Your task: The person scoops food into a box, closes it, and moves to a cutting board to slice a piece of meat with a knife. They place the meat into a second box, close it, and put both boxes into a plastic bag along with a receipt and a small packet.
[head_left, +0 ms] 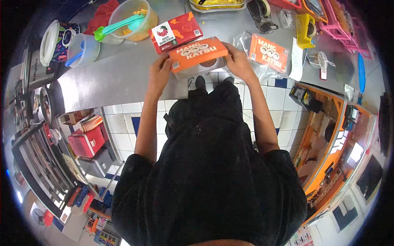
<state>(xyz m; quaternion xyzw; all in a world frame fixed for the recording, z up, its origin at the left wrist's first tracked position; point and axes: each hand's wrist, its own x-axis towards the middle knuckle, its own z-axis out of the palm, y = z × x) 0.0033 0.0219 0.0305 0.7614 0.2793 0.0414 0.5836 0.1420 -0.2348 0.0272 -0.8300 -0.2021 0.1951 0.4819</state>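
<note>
Orange Mang Katsu box (198,55) sits at the near edge of the steel counter (119,78), lid down, gripped at both short ends. Left hand (159,71) clasps the left end, right hand (238,61) clasps the right end, box squarely between them. Looks like the closing or squaring-up step; next move likely needs even pressure on both ends so the lid seats. Red box (174,32) touches it on the far side. Bagged orange sleeves (267,52) just right. Plastic tub with a teal spoon (131,18) far left.
</note>
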